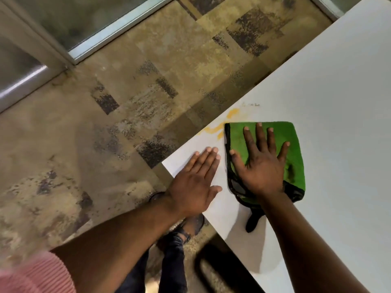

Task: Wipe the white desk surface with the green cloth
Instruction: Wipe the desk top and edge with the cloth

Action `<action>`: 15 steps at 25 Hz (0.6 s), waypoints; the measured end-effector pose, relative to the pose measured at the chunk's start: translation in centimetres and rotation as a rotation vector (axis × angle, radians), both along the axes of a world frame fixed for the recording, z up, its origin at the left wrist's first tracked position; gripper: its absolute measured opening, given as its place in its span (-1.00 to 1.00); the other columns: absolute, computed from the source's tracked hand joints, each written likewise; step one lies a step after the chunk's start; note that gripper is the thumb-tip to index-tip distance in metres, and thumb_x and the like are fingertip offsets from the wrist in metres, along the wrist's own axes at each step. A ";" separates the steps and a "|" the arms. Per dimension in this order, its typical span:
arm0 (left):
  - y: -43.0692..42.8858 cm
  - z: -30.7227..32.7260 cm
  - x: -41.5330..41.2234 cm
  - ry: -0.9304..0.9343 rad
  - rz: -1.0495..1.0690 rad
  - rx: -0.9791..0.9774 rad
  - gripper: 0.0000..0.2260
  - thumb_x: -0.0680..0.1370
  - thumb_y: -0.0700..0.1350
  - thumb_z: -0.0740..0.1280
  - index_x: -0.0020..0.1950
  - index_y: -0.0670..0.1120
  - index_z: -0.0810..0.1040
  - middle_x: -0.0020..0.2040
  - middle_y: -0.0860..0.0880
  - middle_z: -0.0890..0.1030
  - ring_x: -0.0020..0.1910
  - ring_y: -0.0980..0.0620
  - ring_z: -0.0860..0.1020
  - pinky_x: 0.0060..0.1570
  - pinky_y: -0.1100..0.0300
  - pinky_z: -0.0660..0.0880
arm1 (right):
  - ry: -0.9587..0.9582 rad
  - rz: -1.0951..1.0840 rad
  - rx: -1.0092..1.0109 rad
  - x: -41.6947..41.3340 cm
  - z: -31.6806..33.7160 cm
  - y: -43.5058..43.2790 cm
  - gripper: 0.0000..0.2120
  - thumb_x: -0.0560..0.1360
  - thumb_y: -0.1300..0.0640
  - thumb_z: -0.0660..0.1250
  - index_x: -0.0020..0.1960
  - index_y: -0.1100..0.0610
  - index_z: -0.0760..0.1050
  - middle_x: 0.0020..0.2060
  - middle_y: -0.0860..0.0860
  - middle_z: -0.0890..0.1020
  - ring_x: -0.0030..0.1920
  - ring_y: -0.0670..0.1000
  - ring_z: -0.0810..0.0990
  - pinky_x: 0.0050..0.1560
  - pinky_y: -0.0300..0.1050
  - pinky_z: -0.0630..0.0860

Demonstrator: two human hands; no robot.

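The left hand [195, 182] lies flat, fingers together, bracing on the white desk [338, 102] near its corner. Just right, the right hand [261, 163] spreads wide fingers atop the green cloth [295, 149], pressing evenly; a yellow smear [220, 125] lies just beyond the fingertips, likely the next target

Your left hand [193, 182] flat, palm down, fingers [208, 159] together, your right hand [261, 166] flat, fingers spread wide, both forearms bare and outstretched
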State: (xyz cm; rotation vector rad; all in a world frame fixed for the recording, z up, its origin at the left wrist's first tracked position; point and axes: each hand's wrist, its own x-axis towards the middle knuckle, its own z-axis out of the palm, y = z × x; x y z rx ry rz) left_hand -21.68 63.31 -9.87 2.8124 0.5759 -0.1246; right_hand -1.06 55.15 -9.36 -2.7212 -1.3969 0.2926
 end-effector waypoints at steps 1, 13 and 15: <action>-1.1 -0.1 -0.4 0.001 0.095 -0.009 -0.32 0.72 0.18 0.04 0.68 -0.25 0.02 0.70 -0.22 0.00 0.70 -0.18 -0.05 0.64 -0.16 0.05 | -0.008 0.024 -0.020 -0.5 0.0 -1.7 -0.28 0.62 -0.44 -0.04 0.69 -0.16 0.06 0.71 -0.03 0.05 0.70 0.10 -0.08 0.59 0.44 -0.19; -2.7 -1.3 -0.3 -0.042 0.197 0.001 -0.32 0.70 0.14 0.04 0.67 -0.27 0.03 0.70 -0.26 0.01 0.70 -0.20 -0.06 0.65 -0.17 0.01 | -0.018 0.051 -0.018 -0.6 -0.6 1.1 -0.28 0.61 -0.46 -0.06 0.69 -0.19 0.01 0.71 -0.06 0.01 0.70 0.08 -0.13 0.59 0.45 -0.19; -2.4 -1.5 -0.2 -0.057 0.197 0.006 -0.31 0.69 0.13 0.07 0.67 -0.27 0.03 0.70 -0.26 0.01 0.70 -0.20 -0.06 0.64 -0.17 0.00 | -0.006 -0.061 -0.005 1.4 -0.6 3.4 -0.26 0.60 -0.47 -0.06 0.69 -0.18 0.03 0.71 -0.05 0.01 0.70 0.08 -0.13 0.58 0.48 -0.19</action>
